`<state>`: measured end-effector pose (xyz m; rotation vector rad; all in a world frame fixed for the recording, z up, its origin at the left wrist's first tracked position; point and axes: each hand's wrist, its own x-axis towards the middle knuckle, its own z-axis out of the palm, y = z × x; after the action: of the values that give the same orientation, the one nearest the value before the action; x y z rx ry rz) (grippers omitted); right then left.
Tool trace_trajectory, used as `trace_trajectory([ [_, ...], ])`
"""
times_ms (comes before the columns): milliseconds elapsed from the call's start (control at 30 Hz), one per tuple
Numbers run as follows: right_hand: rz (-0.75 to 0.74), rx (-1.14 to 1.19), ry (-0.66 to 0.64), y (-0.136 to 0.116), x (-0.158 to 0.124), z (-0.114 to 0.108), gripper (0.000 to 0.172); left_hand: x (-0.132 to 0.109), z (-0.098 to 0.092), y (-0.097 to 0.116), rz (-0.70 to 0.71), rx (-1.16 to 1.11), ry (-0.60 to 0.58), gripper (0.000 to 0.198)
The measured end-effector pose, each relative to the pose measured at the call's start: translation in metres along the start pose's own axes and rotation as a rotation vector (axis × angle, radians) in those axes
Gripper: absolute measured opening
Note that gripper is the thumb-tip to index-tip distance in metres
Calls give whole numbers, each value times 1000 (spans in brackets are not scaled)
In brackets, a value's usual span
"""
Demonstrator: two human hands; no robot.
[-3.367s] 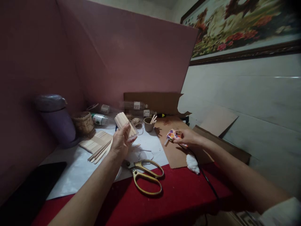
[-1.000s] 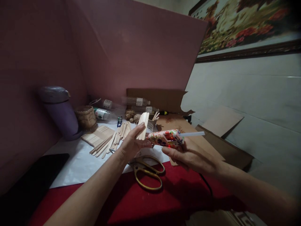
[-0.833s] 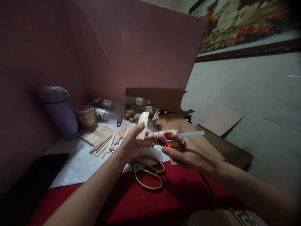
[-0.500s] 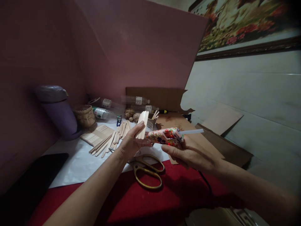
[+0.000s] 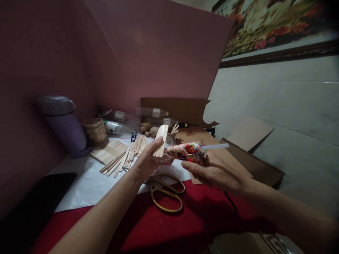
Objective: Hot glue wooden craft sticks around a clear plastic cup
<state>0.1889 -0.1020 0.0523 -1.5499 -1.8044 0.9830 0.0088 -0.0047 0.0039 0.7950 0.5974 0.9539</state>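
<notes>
My left hand is closed around a few flat wooden craft sticks standing side by side, the thumb pressed on them. Below the sticks, a piece of clear plastic shows at the same fingers; its full shape is hidden. A flower-patterned hot glue gun is gripped in my right hand, a translucent glue stick jutting from its back. Its nozzle points left, close to the sticks; whether it touches them I cannot tell. Gold-handled scissors lie under my hands.
Loose craft sticks and a banded bundle lie on white paper at left. Behind are a woven basket, a purple container, plastic bottles and twine balls. Cardboard lies at right.
Both hands keep nearly the same place and grip. The glue gun's nozzle end has dipped very slightly at most; nothing was taken up or let go.
</notes>
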Motion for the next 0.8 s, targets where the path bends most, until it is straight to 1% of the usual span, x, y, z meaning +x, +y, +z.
trace_trajectory([
  [100, -30, 8, -4, -1, 0, -1, 54, 0, 0, 1, -5, 6, -10, 23],
  [333, -69, 43, -6, 0, 1, -1, 49, 0, -2, -1, 6, 22, -77, 24],
  [467, -46, 33, -12, 0, 0, -1, 51, 0, -3, -1, 14, 22, -74, 24],
  [533, -27, 28, -19, -1, 0, -2, 53, 1, -4, -1, 20, 16, -91, 25],
  [800, -45, 31, -13, -2, 1, -3, 52, 2, -7, -3, 15, 23, -120, 27],
])
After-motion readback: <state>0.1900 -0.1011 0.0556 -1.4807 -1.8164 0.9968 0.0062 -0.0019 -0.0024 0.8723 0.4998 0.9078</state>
